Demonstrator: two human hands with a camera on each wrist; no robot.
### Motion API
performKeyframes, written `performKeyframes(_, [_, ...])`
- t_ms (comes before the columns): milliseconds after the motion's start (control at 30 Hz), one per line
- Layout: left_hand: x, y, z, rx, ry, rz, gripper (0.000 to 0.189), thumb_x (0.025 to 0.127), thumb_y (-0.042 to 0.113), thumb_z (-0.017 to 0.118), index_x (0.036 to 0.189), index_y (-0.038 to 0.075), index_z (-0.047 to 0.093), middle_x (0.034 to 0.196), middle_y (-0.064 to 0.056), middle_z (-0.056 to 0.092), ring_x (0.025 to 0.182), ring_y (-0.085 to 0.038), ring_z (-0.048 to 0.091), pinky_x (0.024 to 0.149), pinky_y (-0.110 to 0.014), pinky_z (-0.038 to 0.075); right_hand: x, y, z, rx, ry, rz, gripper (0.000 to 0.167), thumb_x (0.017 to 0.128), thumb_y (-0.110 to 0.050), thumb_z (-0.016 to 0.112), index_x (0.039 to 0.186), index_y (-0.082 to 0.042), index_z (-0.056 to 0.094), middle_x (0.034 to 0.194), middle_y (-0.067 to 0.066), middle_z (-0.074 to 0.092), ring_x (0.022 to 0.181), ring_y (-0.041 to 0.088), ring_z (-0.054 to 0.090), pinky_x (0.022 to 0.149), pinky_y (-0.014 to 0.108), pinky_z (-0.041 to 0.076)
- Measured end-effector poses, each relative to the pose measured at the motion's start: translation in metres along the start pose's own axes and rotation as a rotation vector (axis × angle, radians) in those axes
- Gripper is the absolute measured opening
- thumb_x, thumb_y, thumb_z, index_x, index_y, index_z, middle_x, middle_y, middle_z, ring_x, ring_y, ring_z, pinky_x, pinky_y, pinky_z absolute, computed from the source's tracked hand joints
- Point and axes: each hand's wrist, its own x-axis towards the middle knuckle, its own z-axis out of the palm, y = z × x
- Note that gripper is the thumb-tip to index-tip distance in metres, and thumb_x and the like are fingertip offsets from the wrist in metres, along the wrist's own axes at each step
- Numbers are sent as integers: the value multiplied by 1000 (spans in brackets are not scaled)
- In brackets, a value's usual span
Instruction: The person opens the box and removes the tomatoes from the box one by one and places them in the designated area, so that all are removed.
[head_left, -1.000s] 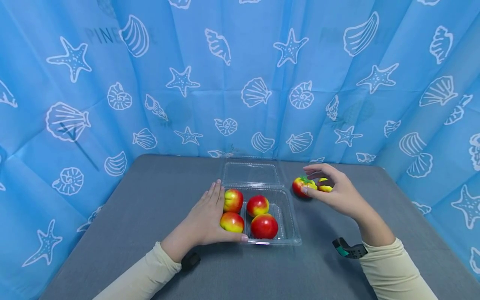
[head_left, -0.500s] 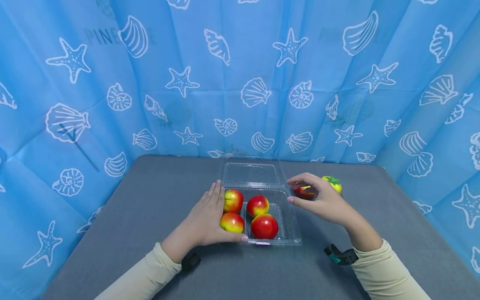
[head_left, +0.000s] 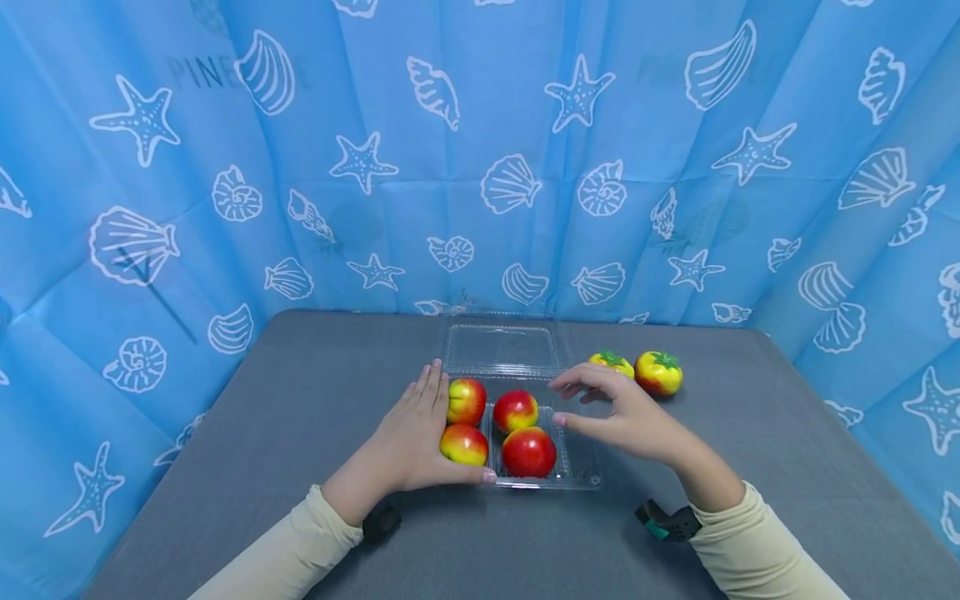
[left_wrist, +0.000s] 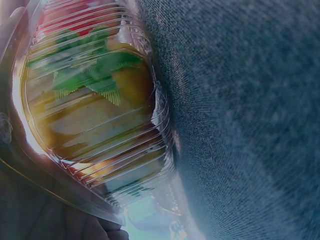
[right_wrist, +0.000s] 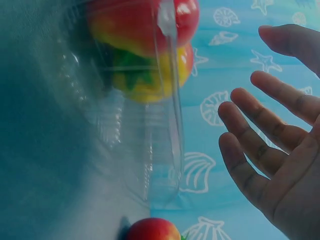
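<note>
A clear plastic clamshell container (head_left: 577, 479) stands with its lid (head_left: 501, 346) folded back behind it. Inside sit several glossy red-and-yellow fruits with green leafy tops, tomato-like, among them a front right fruit (head_left: 528, 452) and a back right fruit (head_left: 515, 412). My left hand (head_left: 416, 437) rests along the container's left wall, fingers straight, thumb at its front edge. Over the container's right side hovers my right hand (head_left: 622, 412), fingers loosely bent and holding nothing. In the right wrist view the right hand (right_wrist: 280, 145) is apart from the container wall (right_wrist: 175, 110).
Two more such fruits lie on the grey table (head_left: 315, 392) behind the right hand: a partly hidden fruit (head_left: 609, 361) and a fruit further right (head_left: 658, 373). A blue curtain (head_left: 480, 242) with white shell prints hangs behind the table.
My right hand has moved left and slightly toward me, from beside the loose fruits to above the container's right side. The left hand, container and fruits have stayed in place.
</note>
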Motion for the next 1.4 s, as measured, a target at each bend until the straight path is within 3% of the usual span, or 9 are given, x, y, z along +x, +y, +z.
performKeyframes(167, [0, 0, 0, -2, 0, -1, 139, 73, 94, 63, 170, 6, 18, 180, -16, 5, 167, -39, 8, 132, -58, 24, 1, -1, 8, 13, -47, -1, 37, 94, -28, 82, 128, -21, 69, 126, -4, 73, 111, 18, 68, 95, 41, 60])
performKeyframes(400, [0, 1, 0, 7, -4, -7, 139, 72, 95, 61, 170, 6, 17, 180, -15, 3, 167, -38, 8, 132, -57, 24, 3, -1, 18, 58, -153, 4, 40, 94, -30, 82, 128, -14, 69, 125, 4, 74, 110, 31, 68, 95, 42, 60])
performKeyframes(600, [1, 1, 0, 21, -5, -10, 140, 72, 97, 60, 170, 6, 17, 180, -15, 2, 167, -38, 7, 133, -56, 23, 3, -1, 22, 62, -206, 20, 38, 95, -32, 81, 127, -16, 70, 123, -1, 73, 109, 29, 67, 96, 43, 60])
performKeyframes(867, [1, -1, 2, 10, -4, -7, 140, 72, 96, 60, 171, 7, 17, 181, -15, 3, 167, -38, 7, 132, -57, 24, 3, -1, 26, 48, -235, 39, 41, 91, -34, 85, 126, -18, 70, 123, -2, 71, 108, 19, 65, 91, 48, 61])
performKeyframes(1400, [0, 0, 0, 8, -10, -8, 139, 73, 96, 60, 170, 6, 19, 180, -15, 4, 167, -38, 8, 132, -57, 23, 3, 1, 26, 5, -246, 37, 47, 88, -33, 87, 128, -19, 69, 126, -3, 70, 109, 16, 64, 92, 47, 60])
